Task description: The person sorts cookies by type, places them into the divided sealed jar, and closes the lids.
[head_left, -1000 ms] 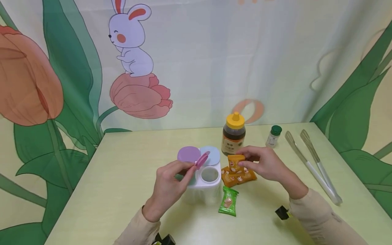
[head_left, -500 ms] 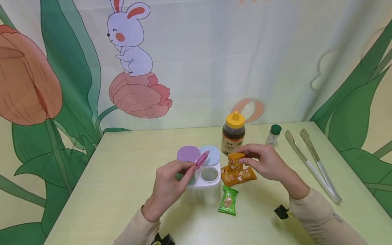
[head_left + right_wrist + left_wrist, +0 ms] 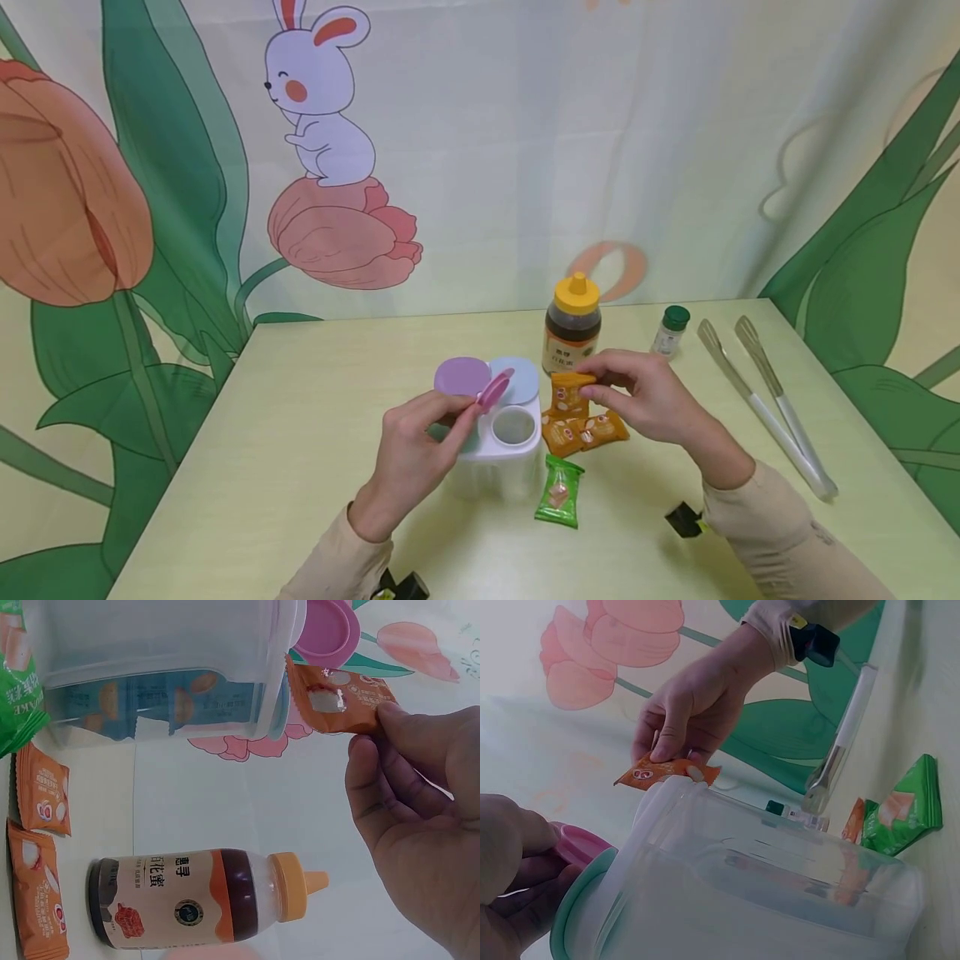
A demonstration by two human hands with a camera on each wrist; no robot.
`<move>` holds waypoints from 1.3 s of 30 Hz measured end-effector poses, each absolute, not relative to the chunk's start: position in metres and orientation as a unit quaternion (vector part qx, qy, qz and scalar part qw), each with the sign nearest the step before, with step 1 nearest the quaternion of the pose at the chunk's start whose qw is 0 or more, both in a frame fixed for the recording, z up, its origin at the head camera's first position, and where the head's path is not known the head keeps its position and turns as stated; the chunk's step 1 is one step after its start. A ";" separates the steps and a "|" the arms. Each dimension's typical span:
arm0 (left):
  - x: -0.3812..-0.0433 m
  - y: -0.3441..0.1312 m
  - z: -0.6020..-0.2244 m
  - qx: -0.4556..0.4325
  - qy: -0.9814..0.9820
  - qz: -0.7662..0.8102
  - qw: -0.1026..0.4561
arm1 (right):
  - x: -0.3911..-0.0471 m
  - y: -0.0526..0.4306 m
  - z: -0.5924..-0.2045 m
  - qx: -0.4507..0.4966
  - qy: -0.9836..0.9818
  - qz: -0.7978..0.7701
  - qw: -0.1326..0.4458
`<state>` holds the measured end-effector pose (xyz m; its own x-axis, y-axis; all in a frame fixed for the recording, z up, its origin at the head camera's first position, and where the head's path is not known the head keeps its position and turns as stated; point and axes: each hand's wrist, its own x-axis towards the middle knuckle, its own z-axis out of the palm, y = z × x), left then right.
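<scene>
So I had an orange packet pinched in my right hand, a bit right of centre in the head view, and my left hand was pinching the pink lid, which was tipped up over the box. The uncovered hole sat just down and left of the packet in that frame, with my left hand the closer of the two to it. From the right-wrist view, the packet's long axis ran pretty much sideways, from my grip toward the box at upper left.
</scene>
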<state>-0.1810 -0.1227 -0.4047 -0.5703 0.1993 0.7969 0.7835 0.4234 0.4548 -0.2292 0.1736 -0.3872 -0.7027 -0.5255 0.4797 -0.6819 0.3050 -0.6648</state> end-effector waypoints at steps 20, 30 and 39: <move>-0.181 -0.124 -0.405 -0.301 -0.786 -0.431 0.326 | -0.227 0.163 -0.376 0.358 -0.800 0.475 0.084; -0.180 -0.123 -0.405 -0.306 -0.782 -0.431 0.331 | -0.226 0.158 -0.376 0.369 -0.786 0.489 0.086; -0.180 -0.123 -0.405 -0.304 -0.783 -0.432 0.327 | -0.225 0.154 -0.374 0.365 -0.787 0.489 0.089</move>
<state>-0.1799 -0.1234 -0.4050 -0.6010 0.1945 0.7752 0.7595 0.4410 0.4782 -0.2252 0.1545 -0.3744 -0.7176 -0.4878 0.4971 -0.6618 0.2551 -0.7049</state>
